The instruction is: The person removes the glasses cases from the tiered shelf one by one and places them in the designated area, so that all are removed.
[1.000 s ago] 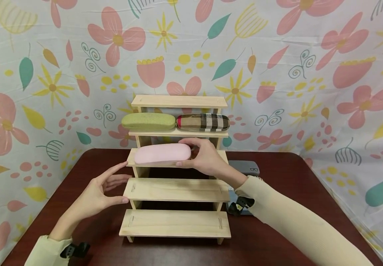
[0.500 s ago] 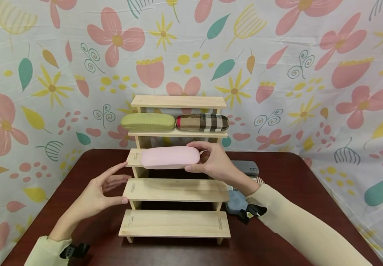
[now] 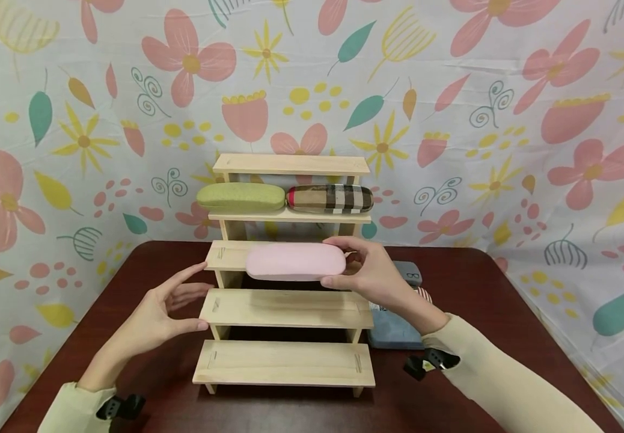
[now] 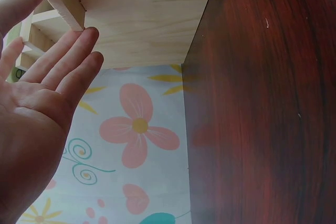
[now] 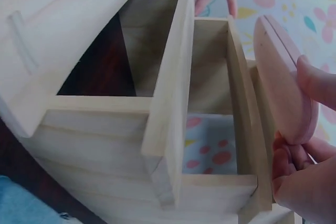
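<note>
A pink glasses case lies lengthwise in front of the middle step of the tiered wooden stand. My right hand grips its right end between thumb and fingers; in the right wrist view the pink case shows beside the step edges. My left hand is at the stand's left side, fingers extended, fingertips right at the ends of two steps. The left wrist view shows the left hand with straight fingers against the wood. On the step above sit a green glasses case and a plaid glasses case.
Behind the right forearm, a grey case with a small glasses mark and a blue case lie on the dark red table, right of the stand. A floral cloth hangs behind the table.
The right hand has moved the pink glasses case to the right and a little toward the front, baring the left end of the middle step. The left hand stays where it was.
</note>
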Demonstrator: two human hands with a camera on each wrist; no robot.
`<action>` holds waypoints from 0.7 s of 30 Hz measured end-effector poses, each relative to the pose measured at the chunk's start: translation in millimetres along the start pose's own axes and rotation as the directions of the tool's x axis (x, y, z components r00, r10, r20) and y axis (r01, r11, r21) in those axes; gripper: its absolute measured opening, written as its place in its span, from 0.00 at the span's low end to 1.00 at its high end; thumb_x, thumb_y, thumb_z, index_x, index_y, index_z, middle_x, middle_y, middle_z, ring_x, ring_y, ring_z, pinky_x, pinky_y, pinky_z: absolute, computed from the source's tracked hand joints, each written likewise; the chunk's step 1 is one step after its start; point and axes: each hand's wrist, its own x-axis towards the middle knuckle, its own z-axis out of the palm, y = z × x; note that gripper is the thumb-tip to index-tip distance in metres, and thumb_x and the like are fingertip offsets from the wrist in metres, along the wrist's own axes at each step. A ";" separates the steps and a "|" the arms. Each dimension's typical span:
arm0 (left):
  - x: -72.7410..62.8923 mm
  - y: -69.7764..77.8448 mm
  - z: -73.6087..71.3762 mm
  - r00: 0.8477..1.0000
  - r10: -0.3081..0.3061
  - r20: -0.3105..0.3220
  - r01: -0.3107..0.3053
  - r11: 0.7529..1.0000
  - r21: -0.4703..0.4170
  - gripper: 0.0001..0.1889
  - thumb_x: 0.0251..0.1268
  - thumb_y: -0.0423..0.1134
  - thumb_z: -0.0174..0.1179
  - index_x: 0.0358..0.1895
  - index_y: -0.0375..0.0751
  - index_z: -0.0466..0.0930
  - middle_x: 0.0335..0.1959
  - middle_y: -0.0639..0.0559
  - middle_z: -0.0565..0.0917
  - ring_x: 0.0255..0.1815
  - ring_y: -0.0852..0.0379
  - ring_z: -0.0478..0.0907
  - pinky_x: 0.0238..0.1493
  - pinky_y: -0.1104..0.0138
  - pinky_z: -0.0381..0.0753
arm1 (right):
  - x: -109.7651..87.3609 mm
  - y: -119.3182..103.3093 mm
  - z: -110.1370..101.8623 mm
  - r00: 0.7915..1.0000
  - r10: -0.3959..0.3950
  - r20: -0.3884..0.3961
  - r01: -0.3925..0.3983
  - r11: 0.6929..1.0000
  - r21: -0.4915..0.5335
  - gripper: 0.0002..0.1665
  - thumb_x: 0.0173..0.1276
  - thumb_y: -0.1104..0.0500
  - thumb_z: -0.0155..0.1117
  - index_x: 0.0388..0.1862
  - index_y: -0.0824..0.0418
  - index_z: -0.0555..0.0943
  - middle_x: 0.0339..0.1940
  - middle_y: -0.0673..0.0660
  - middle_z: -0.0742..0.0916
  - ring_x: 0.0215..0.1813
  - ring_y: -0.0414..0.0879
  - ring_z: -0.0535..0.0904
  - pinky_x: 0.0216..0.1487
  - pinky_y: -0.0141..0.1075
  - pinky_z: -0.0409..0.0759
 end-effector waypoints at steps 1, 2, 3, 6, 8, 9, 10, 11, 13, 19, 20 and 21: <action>0.1 0.2 -0.1 1.000 -0.001 0.000 0.001 1.000 0.000 0.53 0.55 0.31 0.82 0.83 0.52 0.62 0.61 0.44 0.86 0.64 0.56 0.82 0.60 0.74 0.79 | -2.2 0.5 -1.2 1.000 0.001 -0.004 -0.001 1.000 -0.004 0.38 0.57 0.65 0.86 0.67 0.60 0.82 0.59 0.58 0.86 0.45 0.54 0.86 0.44 0.42 0.86; 0.2 0.3 -0.1 1.000 -0.001 0.001 0.001 1.000 0.001 0.53 0.55 0.31 0.82 0.83 0.52 0.62 0.61 0.44 0.86 0.64 0.56 0.82 0.60 0.74 0.78 | -4.4 1.0 -2.5 1.000 0.003 -0.008 -0.003 1.000 -0.010 0.38 0.57 0.65 0.86 0.67 0.60 0.82 0.59 0.58 0.86 0.45 0.54 0.86 0.44 0.42 0.85; 0.3 0.4 -0.1 1.000 -0.002 0.001 0.002 1.000 0.000 0.53 0.55 0.31 0.82 0.83 0.52 0.62 0.61 0.44 0.85 0.64 0.56 0.82 0.60 0.74 0.78 | -6.4 1.9 -3.7 1.000 0.004 -0.012 -0.004 1.000 -0.017 0.38 0.57 0.65 0.86 0.67 0.60 0.82 0.59 0.58 0.86 0.45 0.53 0.86 0.45 0.43 0.85; -0.1 0.0 0.0 1.000 -0.005 0.001 0.005 1.000 0.003 0.53 0.55 0.31 0.82 0.83 0.52 0.62 0.62 0.44 0.85 0.64 0.56 0.82 0.61 0.73 0.79 | -13.1 4.3 -6.9 1.000 0.000 -0.017 0.000 0.999 -0.047 0.39 0.57 0.64 0.86 0.68 0.59 0.82 0.59 0.57 0.86 0.46 0.52 0.86 0.47 0.45 0.84; -0.6 -0.4 0.2 1.000 -0.007 0.001 0.007 1.000 0.005 0.53 0.55 0.31 0.82 0.83 0.52 0.62 0.62 0.44 0.85 0.64 0.56 0.82 0.61 0.72 0.79 | -18.0 5.8 -9.3 1.000 -0.009 -0.018 0.008 0.998 -0.061 0.39 0.57 0.64 0.86 0.68 0.59 0.82 0.60 0.56 0.86 0.48 0.52 0.85 0.49 0.45 0.84; -0.7 -0.6 0.2 1.000 -0.007 0.001 0.007 1.000 0.004 0.53 0.55 0.31 0.82 0.83 0.52 0.62 0.62 0.44 0.85 0.64 0.56 0.82 0.61 0.72 0.79 | -20.5 6.7 -10.7 1.000 -0.015 -0.017 0.014 0.998 -0.065 0.39 0.57 0.63 0.86 0.68 0.59 0.82 0.60 0.56 0.86 0.49 0.51 0.85 0.50 0.45 0.84; -0.7 -0.7 0.3 1.000 -0.007 0.002 0.007 1.000 0.006 0.53 0.55 0.31 0.82 0.83 0.52 0.62 0.62 0.44 0.85 0.64 0.56 0.82 0.61 0.73 0.79 | -23.3 7.1 -12.0 1.000 -0.021 -0.017 0.020 0.997 -0.072 0.39 0.57 0.63 0.86 0.68 0.59 0.82 0.61 0.55 0.86 0.50 0.52 0.84 0.51 0.43 0.83; -0.6 -0.6 0.3 1.000 -0.006 0.003 0.006 1.000 0.006 0.53 0.55 0.31 0.82 0.84 0.52 0.62 0.62 0.44 0.85 0.64 0.56 0.82 0.60 0.73 0.79 | -26.1 7.7 -13.6 0.999 -0.026 -0.018 0.025 0.997 -0.074 0.38 0.57 0.63 0.86 0.68 0.59 0.82 0.61 0.55 0.86 0.51 0.52 0.84 0.52 0.42 0.83; 0.0 -0.5 0.2 1.000 -0.005 0.003 0.005 1.000 0.004 0.53 0.55 0.31 0.82 0.84 0.52 0.61 0.62 0.44 0.85 0.64 0.57 0.82 0.60 0.74 0.78 | -31.9 8.2 -17.3 0.999 -0.027 -0.022 0.026 0.997 -0.075 0.39 0.57 0.63 0.86 0.68 0.58 0.82 0.62 0.55 0.85 0.53 0.52 0.83 0.51 0.40 0.83; 1.0 -1.0 -0.1 1.000 -0.007 0.001 0.007 1.000 -0.006 0.54 0.54 0.30 0.82 0.84 0.53 0.62 0.62 0.44 0.85 0.64 0.57 0.82 0.61 0.74 0.78 | -47.3 9.0 -27.6 0.999 -0.016 -0.040 0.012 0.994 -0.105 0.39 0.57 0.62 0.87 0.68 0.57 0.82 0.61 0.53 0.85 0.54 0.52 0.83 0.47 0.37 0.82; 0.6 -1.2 0.0 1.000 -0.007 0.002 0.007 1.000 -0.006 0.53 0.54 0.30 0.82 0.84 0.52 0.62 0.62 0.44 0.85 0.64 0.57 0.82 0.61 0.74 0.78 | -49.7 9.8 -28.9 0.999 -0.019 -0.043 0.014 0.994 -0.112 0.39 0.57 0.61 0.87 0.68 0.57 0.82 0.61 0.52 0.85 0.54 0.52 0.82 0.47 0.37 0.82; 0.2 -1.4 0.2 1.000 -0.008 0.002 0.008 1.000 -0.004 0.53 0.54 0.30 0.82 0.84 0.52 0.62 0.62 0.44 0.85 0.64 0.57 0.82 0.61 0.74 0.78 | -52.2 10.6 -30.3 0.999 -0.021 -0.045 0.016 0.993 -0.118 0.39 0.57 0.61 0.87 0.68 0.57 0.82 0.61 0.52 0.86 0.54 0.51 0.82 0.48 0.37 0.82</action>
